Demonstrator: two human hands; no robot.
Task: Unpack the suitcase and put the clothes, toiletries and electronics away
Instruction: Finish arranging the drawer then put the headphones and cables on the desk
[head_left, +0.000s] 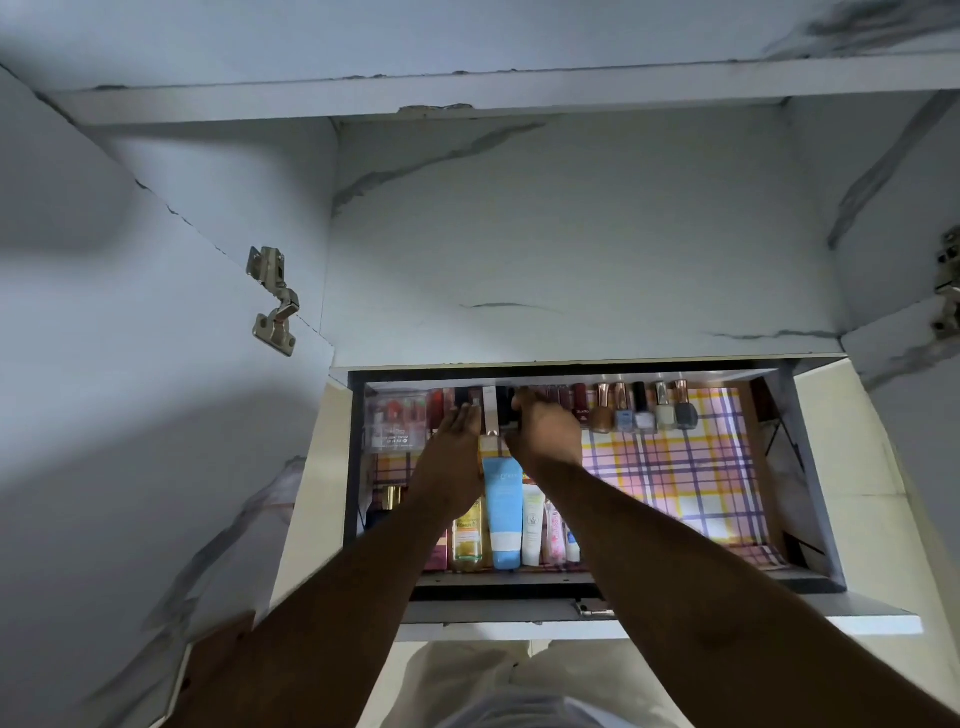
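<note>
At the drawer's (810, 467) near edge lay a row of toiletries: a yellow bottle (467, 535), a blue tube (503, 512) and a white tube (532, 525). Beyond them, mid-drawer, the left hand (457, 436) reached with fingers straight and close together, touching the tall items at the far edge. The right hand (545, 426) curled over a dark upright item there; its grip was partly hidden. Nail polish bottles (644, 408) lined the far edge toward the right corner, on a checked liner (675, 467).

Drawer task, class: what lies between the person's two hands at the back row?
In the head view, a slim white upright tube and dark lipstick-like sticks stand between the left hand and right hand.
</note>
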